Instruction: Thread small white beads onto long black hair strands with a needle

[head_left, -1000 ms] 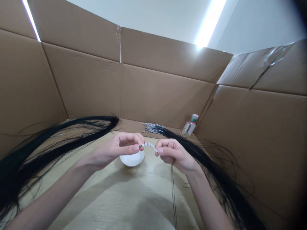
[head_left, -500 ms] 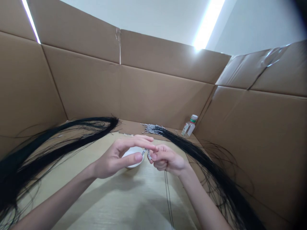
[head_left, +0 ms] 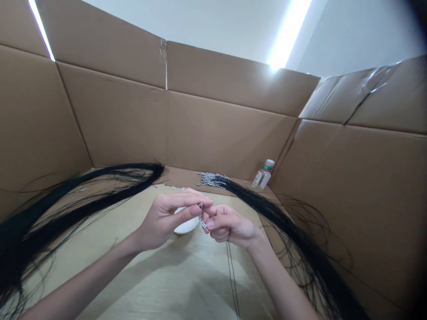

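A short string of white beads with dark marks (head_left: 203, 222) runs between my hands above the table. My left hand (head_left: 165, 218) pinches its upper end between thumb and fingers. Closed with curled fingers, my right hand (head_left: 228, 226) grips the lower part near its thumb tip. Two thin dark cords (head_left: 232, 280) hang down below the right hand. A white bowl (head_left: 187, 227) stands behind my left hand, partly covered by it; its contents are hidden.
To the left lies a thick bundle of black cords (head_left: 100, 205). Another black bundle (head_left: 283, 213) runs along the right, its far end strung with white beads (head_left: 213, 180). A clear bottle with a white cap (head_left: 263, 178) stands in the back right corner. Cardboard walls (head_left: 230, 129) surround the table (head_left: 147, 289).
My left thumb has risen to meet its fingers in a pinch at the bead string's upper end. The string has shifted slightly left, and the right hand has moved a little left and down.
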A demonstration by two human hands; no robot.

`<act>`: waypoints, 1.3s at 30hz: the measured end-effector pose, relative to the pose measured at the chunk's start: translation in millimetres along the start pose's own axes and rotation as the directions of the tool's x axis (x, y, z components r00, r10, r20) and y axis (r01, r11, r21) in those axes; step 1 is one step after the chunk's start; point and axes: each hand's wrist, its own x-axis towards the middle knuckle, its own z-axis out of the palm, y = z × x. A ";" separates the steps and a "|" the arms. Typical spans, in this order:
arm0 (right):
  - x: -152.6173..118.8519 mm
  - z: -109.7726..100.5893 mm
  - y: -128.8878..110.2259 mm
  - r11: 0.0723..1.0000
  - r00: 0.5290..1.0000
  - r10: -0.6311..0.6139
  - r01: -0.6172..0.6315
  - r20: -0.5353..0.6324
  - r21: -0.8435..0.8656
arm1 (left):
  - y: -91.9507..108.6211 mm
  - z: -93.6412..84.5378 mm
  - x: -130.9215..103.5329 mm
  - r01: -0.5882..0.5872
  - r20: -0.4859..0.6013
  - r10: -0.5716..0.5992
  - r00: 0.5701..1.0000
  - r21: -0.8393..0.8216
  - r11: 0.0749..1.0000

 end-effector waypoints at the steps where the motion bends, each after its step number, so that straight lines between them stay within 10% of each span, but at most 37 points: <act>1: 0.1 0.5 0.2 1.000 1.000 -0.007 0.007 0.000 0.002 | -0.4 1.2 -1.3 0.025 -0.015 -0.025 1.000 -0.006 1.000; 6: -0.2 8.4 1.5 0.996 0.995 -0.087 0.088 -0.040 0.015 | -9.4 -2.8 -0.5 0.146 -0.272 -0.196 0.942 -0.195 0.970; 10: -10.3 16.1 -4.3 0.993 0.991 -0.121 0.120 -0.053 -0.016 | -15.8 -40.6 23.4 -0.054 -0.702 -0.267 0.660 -0.398 0.916; 15: -69.9 8.6 -45.2 0.969 0.948 -0.242 0.225 -0.207 -0.105 | -29.6 -108.9 72.8 -0.184 -0.891 -0.255 0.376 -0.341 0.922; 17: -108.8 -2.6 -71.7 0.938 0.867 -0.311 0.215 -0.389 -0.270 | -47.1 -125.8 96.3 -0.139 -0.908 -0.290 0.301 -0.342 0.929; 21: -181.9 -36.0 -119.1 0.720 0.590 -0.406 -0.264 -0.698 -0.642 | -100.9 -121.3 146.1 0.059 -0.883 -0.407 0.234 -0.405 0.912; 25: -204.6 -84.2 -123.5 0.545 0.398 -0.426 -0.604 -0.813 -0.581 | -147.8 -66.4 177.2 0.341 -0.759 -0.567 0.321 -0.466 0.817; 31: -177.9 -146.6 -47.4 0.404 0.080 -0.365 -0.884 -0.928 -0.235 | -164.4 9.9 169.7 0.634 -0.457 -0.668 0.588 -0.253 0.731; 35: -171.4 -149.7 1.9 0.304 -0.059 -0.465 -0.948 -0.883 -0.097 | -131.5 5.2 172.3 0.598 -0.333 -0.584 0.740 -0.070 0.798; 39: -161.7 -136.9 25.3 0.267 -0.048 -0.624 -0.951 -0.780 -0.156 | -51.2 -14.5 151.0 0.338 -0.321 -0.317 0.892 0.010 0.941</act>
